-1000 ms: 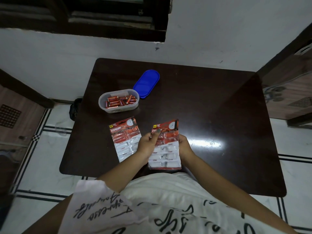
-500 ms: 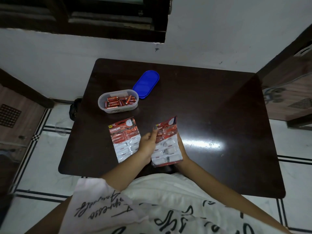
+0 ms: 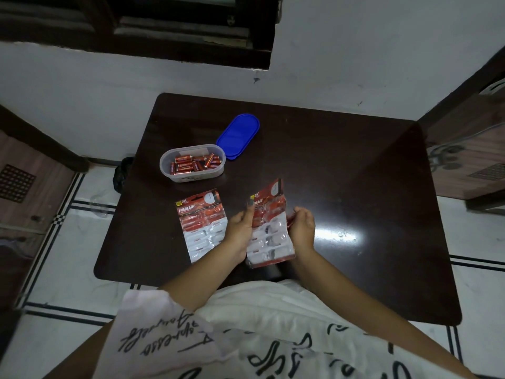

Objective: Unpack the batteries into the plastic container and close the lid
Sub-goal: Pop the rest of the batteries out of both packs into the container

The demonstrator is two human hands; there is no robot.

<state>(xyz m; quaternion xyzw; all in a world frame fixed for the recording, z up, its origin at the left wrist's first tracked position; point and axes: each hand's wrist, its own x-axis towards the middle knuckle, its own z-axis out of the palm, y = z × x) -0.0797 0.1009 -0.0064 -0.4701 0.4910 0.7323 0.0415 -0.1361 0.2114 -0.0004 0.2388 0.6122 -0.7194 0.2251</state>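
My left hand (image 3: 241, 231) grips the left edge of a red-and-white battery blister pack (image 3: 269, 228), held tilted above the dark table (image 3: 341, 173). My right hand (image 3: 302, 228) is at the pack's right edge with its fingers curled on a small red battery (image 3: 291, 218). A second blister pack (image 3: 203, 224) lies flat on the table left of my hands. Farther back stands an oval clear plastic container (image 3: 192, 163) holding several red batteries. Its blue lid (image 3: 238, 135) lies beside it to the right.
The table's right half is bare, with a light glare near my right hand. A white wall and a dark window frame (image 3: 164, 28) lie behind the table. Wooden furniture (image 3: 470, 149) stands at the right, tiled floor at the left.
The held pack has been lifted and tilted. My right hand has come out from behind it to its right edge, now pinching a battery.
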